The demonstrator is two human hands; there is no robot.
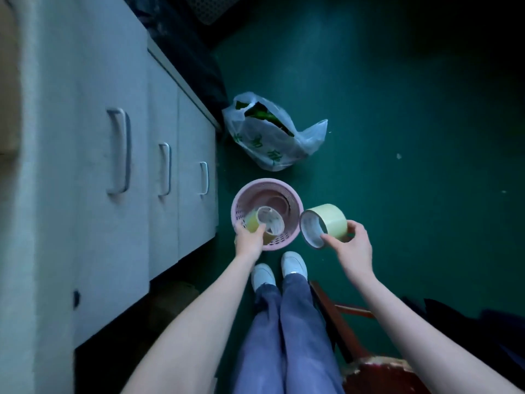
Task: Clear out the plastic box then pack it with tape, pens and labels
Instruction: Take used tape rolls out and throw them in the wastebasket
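Note:
A round pink plastic basket (284, 189) with a perforated wall stands on the green floor in front of my feet. My left hand (250, 238) grips a yellowish tape roll (268, 224) held over the basket's near rim. My right hand (350, 244) holds a second, larger pale yellow tape roll (329, 223) just to the right of the basket, outside it. The basket's inside looks bare apart from dark rings along its wall. No pens or labels are in view.
A white cabinet (113, 155) with three drawer handles runs along the left. A translucent plastic bag (272, 137) with green contents lies on the floor behind the basket. A red wooden chair (377, 373) is at the lower right, beside my legs and white shoes.

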